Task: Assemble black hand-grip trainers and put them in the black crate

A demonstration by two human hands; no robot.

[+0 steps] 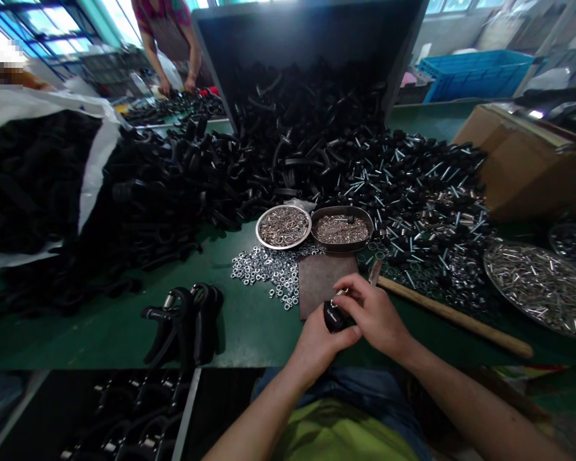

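Note:
My left hand [310,342] is closed around a black plastic hand-grip part [334,317] with small pale lettering, held over the near edge of a flat metal plate [322,276]. At the top of that part, my right hand [381,317] pinches a small shiny coil spring [338,296]; its lower end is hidden by the fingers. Beyond the plate stand a round metal dish [258,235] of small metal pieces and a dark oval dish [340,248] of tiny rivet-like parts. Loose silver nuts [269,272] lie left of the plate.
A hammer with a wooden handle [456,317] lies right of my hands. Two black spring hand grips [175,326] stand at left. Black parts [288,160] and bolts [403,192] heap behind. A cardboard box [518,160] sits right; another person's hands [177,86] work at the back.

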